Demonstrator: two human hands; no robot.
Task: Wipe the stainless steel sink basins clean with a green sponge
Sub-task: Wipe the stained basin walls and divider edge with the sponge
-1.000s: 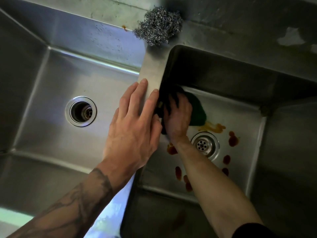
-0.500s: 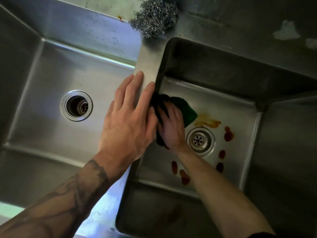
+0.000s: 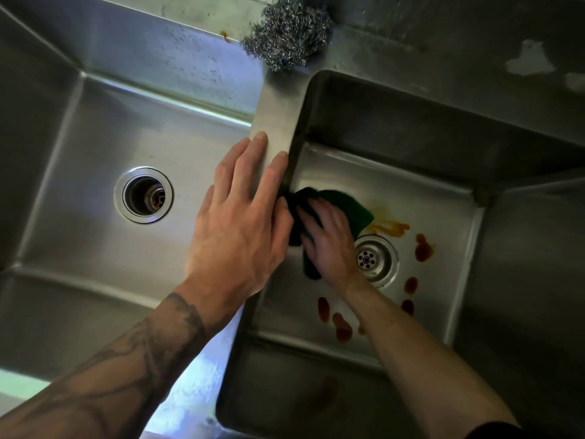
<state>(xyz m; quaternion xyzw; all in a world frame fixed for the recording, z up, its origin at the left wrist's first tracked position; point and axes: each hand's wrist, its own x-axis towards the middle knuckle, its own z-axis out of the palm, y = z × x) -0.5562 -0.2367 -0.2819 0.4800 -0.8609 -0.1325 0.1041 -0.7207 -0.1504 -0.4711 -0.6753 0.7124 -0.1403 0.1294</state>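
Under our right hand (image 3: 327, 239) lies the dark green scouring sponge (image 3: 345, 205), flattened on the floor of the right stainless steel basin (image 3: 395, 122) — its far edge shows bright green past the fingertips, while the near part reads almost black. Much of the sponge is covered by the palm, and the hand is blurred, so we cannot tell whether the fingers curl round it or only press flat. Beside that hand sit the round perforated drain (image 3: 375, 259) and reddish-brown sauce spots (image 3: 424, 251). Our left hand (image 3: 240, 226) rests palm down, fingers spread, on the steel divider (image 3: 278, 122) — holding nothing.
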